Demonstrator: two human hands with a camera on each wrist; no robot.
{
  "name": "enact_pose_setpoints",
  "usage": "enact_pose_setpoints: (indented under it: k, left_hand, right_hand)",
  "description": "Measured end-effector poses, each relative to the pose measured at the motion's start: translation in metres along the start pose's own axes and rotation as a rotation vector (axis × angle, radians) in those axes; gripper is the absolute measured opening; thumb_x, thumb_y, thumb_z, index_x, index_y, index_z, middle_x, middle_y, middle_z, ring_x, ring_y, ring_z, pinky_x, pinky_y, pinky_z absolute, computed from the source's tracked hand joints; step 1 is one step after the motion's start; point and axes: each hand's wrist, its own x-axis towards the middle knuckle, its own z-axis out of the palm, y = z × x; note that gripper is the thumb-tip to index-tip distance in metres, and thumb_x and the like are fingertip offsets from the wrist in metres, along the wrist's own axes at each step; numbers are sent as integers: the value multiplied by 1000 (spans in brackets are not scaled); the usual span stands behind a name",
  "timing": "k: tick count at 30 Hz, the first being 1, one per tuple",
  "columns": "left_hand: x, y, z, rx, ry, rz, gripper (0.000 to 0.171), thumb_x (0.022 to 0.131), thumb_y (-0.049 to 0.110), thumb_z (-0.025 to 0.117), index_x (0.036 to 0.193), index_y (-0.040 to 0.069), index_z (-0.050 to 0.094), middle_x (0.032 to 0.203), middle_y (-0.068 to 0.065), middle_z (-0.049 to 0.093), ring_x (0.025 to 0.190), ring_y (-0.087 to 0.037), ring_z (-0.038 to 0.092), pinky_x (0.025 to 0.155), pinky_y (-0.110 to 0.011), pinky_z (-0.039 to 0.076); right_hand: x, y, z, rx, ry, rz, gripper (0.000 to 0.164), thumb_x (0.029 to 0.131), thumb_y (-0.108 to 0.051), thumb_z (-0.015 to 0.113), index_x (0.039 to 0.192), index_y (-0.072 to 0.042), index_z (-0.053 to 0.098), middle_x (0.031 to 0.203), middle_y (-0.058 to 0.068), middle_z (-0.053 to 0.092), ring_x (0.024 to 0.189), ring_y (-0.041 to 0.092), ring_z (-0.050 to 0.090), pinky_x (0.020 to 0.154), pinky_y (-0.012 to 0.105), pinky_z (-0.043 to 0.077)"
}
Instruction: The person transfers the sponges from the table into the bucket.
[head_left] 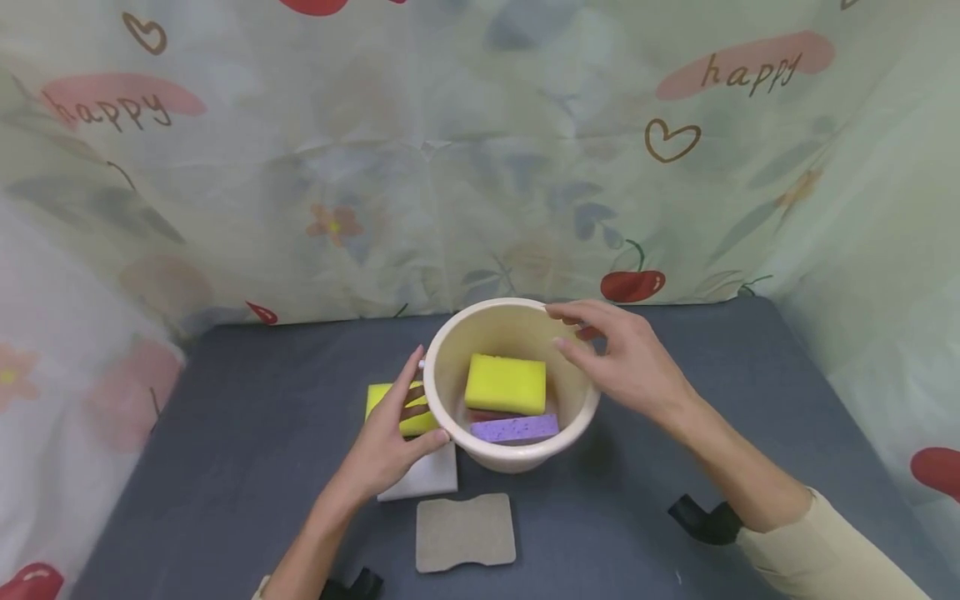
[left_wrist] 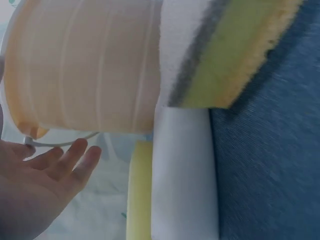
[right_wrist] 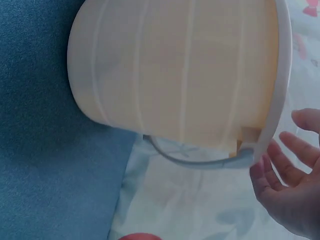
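Note:
A cream plastic bucket (head_left: 517, 452) stands upright on the table. Inside lie a yellow sponge (head_left: 506, 385), a purple sponge (head_left: 515, 429) and something reddish-brown, mostly hidden beneath the yellow one. My left hand (head_left: 386, 450) is at the bucket's left side, thumb by the rim, fingers extended near the handle (left_wrist: 62, 144). At the right rim, my right hand (head_left: 630, 358) has loosely bent fingers, its thumb over the opening. In the right wrist view, its fingertips (right_wrist: 257, 172) are right at the rim by the handle joint.
Left of the bucket, partly behind my left hand, lie another yellow sponge (head_left: 377, 398) and a white block (head_left: 431, 477). Nearer me is a notched sponge with a grey top (head_left: 465, 533). Patterned cloth (head_left: 450, 167) hangs around the dark table (head_left: 262, 433).

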Motion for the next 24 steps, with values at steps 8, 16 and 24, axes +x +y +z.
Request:
enact_pose_setpoints:
  k: [8, 16, 24]
  left_hand:
    - [-18, -1, -2, 64, -17, -54, 99, 85, 22, 81, 159, 31, 16, 155, 1, 37, 130, -22, 52, 100, -47, 47]
    - [-41, -5, -1, 137, -152, -110, 77, 85, 22, 81, 150, 31, 40, 146, 7, 48, 127, -21, 54, 99, -48, 47]
    - [-57, -9, 0, 209, -214, -194, 65, 85, 38, 79, 142, 24, 52, 136, 4, 57, 120, -17, 58, 96, -41, 50]
  right_hand:
    - [-6, 9, -5, -21, 38, 18, 37, 94, -19, 71, 130, -17, 66, 123, -1, 64, 90, 16, 66, 77, 40, 53]
    - [-15, 15, -6, -26, 33, 92, 38, 94, -23, 70, 132, -18, 65, 127, 2, 61, 94, 20, 66, 76, 42, 53]
    - [-21, 21, -3, 15, -14, 164, 44, 94, -23, 70, 137, -19, 60, 125, 4, 59, 105, 23, 61, 81, 46, 53]
